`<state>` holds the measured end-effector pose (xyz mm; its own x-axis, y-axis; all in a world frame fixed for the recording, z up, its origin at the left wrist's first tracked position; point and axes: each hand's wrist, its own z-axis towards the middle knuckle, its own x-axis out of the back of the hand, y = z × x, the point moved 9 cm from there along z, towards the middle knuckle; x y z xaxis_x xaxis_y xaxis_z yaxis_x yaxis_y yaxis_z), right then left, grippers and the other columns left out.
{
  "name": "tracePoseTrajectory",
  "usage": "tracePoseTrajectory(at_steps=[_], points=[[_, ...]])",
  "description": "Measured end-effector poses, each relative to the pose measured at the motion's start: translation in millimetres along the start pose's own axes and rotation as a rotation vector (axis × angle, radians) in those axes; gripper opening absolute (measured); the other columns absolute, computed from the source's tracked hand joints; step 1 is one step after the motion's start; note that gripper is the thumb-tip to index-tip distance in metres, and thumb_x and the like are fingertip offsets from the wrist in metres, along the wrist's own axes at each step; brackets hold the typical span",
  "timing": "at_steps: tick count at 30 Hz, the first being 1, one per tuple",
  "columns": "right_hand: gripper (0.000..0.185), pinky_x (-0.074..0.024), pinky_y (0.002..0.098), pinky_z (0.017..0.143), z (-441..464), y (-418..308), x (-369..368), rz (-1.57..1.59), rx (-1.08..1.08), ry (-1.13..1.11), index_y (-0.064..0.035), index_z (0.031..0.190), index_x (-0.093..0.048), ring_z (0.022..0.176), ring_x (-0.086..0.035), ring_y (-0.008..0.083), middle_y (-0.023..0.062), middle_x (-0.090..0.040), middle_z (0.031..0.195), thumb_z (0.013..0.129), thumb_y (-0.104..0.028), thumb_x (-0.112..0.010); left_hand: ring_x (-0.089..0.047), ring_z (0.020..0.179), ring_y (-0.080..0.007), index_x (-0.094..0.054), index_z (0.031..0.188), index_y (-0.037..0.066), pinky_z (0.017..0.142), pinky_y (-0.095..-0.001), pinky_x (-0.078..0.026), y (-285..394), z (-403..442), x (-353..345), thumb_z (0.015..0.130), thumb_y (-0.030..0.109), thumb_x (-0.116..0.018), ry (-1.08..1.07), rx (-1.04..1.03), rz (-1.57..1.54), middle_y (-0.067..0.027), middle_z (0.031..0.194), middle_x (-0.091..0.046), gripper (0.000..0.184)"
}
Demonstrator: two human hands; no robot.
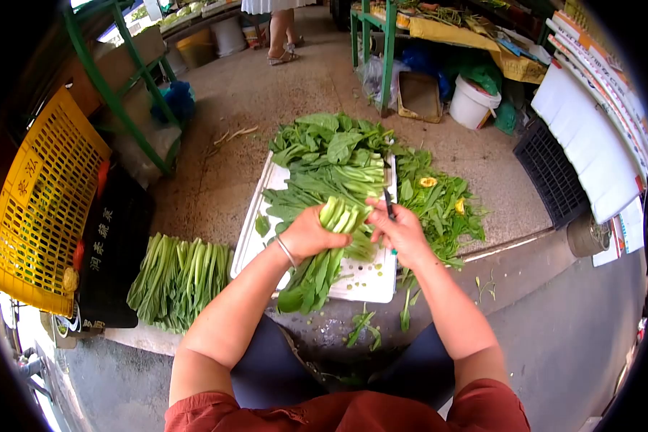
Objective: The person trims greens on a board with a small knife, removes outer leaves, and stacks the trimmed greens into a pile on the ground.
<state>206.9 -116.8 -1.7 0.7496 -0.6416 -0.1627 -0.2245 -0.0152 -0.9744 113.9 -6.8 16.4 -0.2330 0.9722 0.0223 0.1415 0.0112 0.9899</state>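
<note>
My left hand [313, 234] is wrapped round a bunch of leafy green vegetables [338, 214], pale cut stems pointing up and leaves hanging below. My right hand [398, 232] is beside the stem ends, gripping what looks like a small dark knife [389, 204]; most of it is hidden by the fingers. Its fingertips are close to the stems, and I cannot tell whether they touch. Beneath both hands lies a white board or tray [255, 198], with more greens [331, 144] heaped on its far part and small cut bits scattered near its front.
Trimmed leaves [439, 209] with yellow flowers lie right of the board. Bundled greens [187, 277] lie to its left, beside a black crate [111, 245] and a yellow crate [43, 194]. A white bucket [474, 102] stands under a green-framed table. Another person's legs [279, 32] are at the back.
</note>
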Motion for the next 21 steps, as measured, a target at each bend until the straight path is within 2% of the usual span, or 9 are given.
tracePoseTrajectory(at_steps=[2,6,10,11,14,15,16,19,21], points=[[0.027,-0.0362,0.0167,0.044,0.4,-4.1,-5.2,0.027,0.049,-0.048,-0.0016,0.101,-0.059,0.063,-0.058,0.0089,0.0051,-0.060,0.084,0.082,-0.019,-0.063,-0.056,0.077,-0.0090,-0.058,0.097,0.002,0.072,-0.0242,-0.047,0.4,-2.8,-1.3,0.064,0.003,-0.072,-0.013,0.019,0.029,-0.0013,0.087,-0.061,0.036],[0.025,-0.0425,0.0193,0.052,9.4,-18.1,14.6,-0.136,0.119,0.061,0.0000,0.098,-0.059,0.062,-0.058,0.0101,0.0043,-0.060,0.085,0.081,-0.017,-0.063,-0.057,0.072,-0.0106,-0.056,0.096,0.001,0.066,-0.0255,-0.049,0.2,-10.7,1.2,0.064,0.001,-0.071,-0.013,0.089,-0.004,-0.0030,0.085,-0.060,0.036],[0.020,-0.0462,0.0238,0.066,4.3,-21.7,-3.7,-0.355,0.160,-0.072,0.0025,0.095,-0.060,0.068,-0.060,0.0113,0.0059,-0.061,0.083,0.082,-0.013,-0.060,-0.056,0.083,-0.0109,-0.055,0.109,0.002,0.076,-0.0253,-0.047,-4.9,-12.3,7.2,0.064,0.000,-0.072,-0.024,0.070,-0.042,-0.0021,0.093,-0.060,0.048],[0.022,-0.0463,0.0244,0.066,-0.9,-24.8,-15.5,-0.373,0.191,-0.121,0.0023,0.096,-0.059,0.068,-0.060,0.0115,0.0062,-0.062,0.080,0.082,-0.014,-0.061,-0.057,0.080,-0.0107,-0.055,0.100,0.004,0.075,-0.0251,-0.047,-2.5,-11.7,3.9,0.064,-0.001,-0.071,-0.031,0.034,-0.091,-0.0025,0.093,-0.060,0.040],[0.024,-0.0294,0.0169,0.038,-2.0,-17.6,-27.7,-0.183,0.120,-0.121,-0.0035,0.101,-0.060,0.046,-0.040,0.0013,0.0048,-0.063,0.076,0.082,-0.017,-0.061,-0.060,0.085,-0.0176,-0.050,0.104,0.004,0.073,-0.0320,-0.053,2.7,-11.1,-11.1,0.064,-0.005,-0.069,-0.103,0.050,-0.248,-0.0072,0.096,-0.061,0.045],[0.028,-0.0381,0.0188,0.044,1.7,-8.8,-20.8,-0.176,0.001,-0.130,-0.0040,0.103,-0.060,0.065,-0.061,0.0105,0.0070,-0.063,0.091,0.080,-0.020,-0.063,-0.061,0.083,-0.0181,-0.049,0.103,0.003,0.074,-0.0323,-0.053,2.9,-10.5,-9.9,0.065,-0.006,-0.067,-0.092,0.047,-0.189,-0.0092,0.095,-0.061,0.043],[0.030,-0.0296,0.0172,0.037,8.2,-10.1,-17.2,-0.048,0.052,-0.132,-0.0055,0.105,-0.060,0.068,-0.062,0.0097,0.0054,-0.063,0.091,0.079,-0.021,-0.064,-0.061,0.082,-0.0185,-0.048,0.102,0.002,0.074,-0.0322,-0.053,0.5,-10.4,-6.4,0.065,-0.006,-0.068,-0.069,0.088,-0.156,-0.0100,0.093,-0.061,0.043],[0.028,-0.0472,0.0268,0.054,46.8,35.5,43.2,-0.366,0.066,0.165,-0.0047,0.105,-0.059,0.072,-0.065,0.0180,0.0098,-0.063,0.100,0.080,-0.018,-0.061,-0.061,0.079,-0.0193,-0.050,0.099,0.001,0.073,-0.0320,-0.052,4.7,-11.5,12.6,0.064,-0.004,-0.068,0.077,0.082,-0.132,-0.0102,0.085,-0.061,0.040],[0.031,-0.0488,0.0339,0.073,58.2,96.1,74.9,-0.846,-0.273,0.180,-0.0074,0.107,-0.059,0.080,-0.063,0.0257,0.0143,-0.061,0.102,0.079,-0.020,-0.060,-0.059,0.073,-0.0183,-0.051,0.104,0.000,0.068,-0.0299,-0.050,3.6,-9.6,30.1,0.068,0.004,-0.066,0.111,0.083,-0.062,-0.0081,0.085,-0.059,0.039]])
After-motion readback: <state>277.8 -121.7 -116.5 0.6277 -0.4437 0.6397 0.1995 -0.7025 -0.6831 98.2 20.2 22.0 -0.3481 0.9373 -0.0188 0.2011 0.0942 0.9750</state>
